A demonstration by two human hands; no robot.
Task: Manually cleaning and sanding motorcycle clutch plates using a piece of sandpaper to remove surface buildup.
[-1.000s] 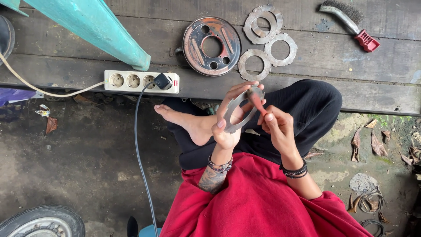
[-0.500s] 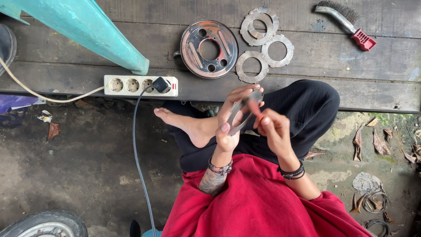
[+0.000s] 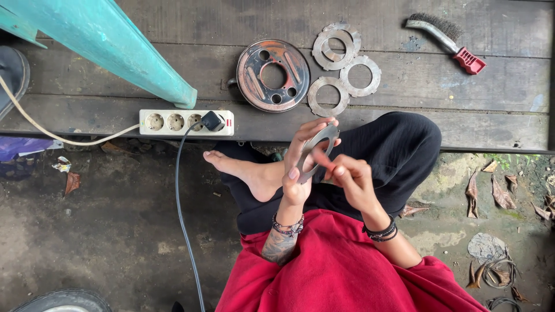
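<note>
My left hand (image 3: 299, 164) grips a flat grey metal ring plate (image 3: 317, 148) upright by its rim, above my crossed legs. My right hand (image 3: 349, 176) touches the plate's lower edge with its fingertips; a small reddish tip shows between those fingers, too small to identify. On the wooden platform ahead lie three more metal ring plates (image 3: 345, 60) beside a round rusty hub plate (image 3: 273, 75) with several holes.
A wire brush with a red handle (image 3: 446, 39) lies at the far right of the planks. A white power strip (image 3: 186, 122) with a black plug and cable sits on the platform edge. A teal post (image 3: 110, 40) slants at upper left. A tyre (image 3: 60, 301) shows bottom left.
My hands have shifted slightly; the right fingers moved from the plate's top down along its face to the lower edge. The left hand keeps hold of the plate.
</note>
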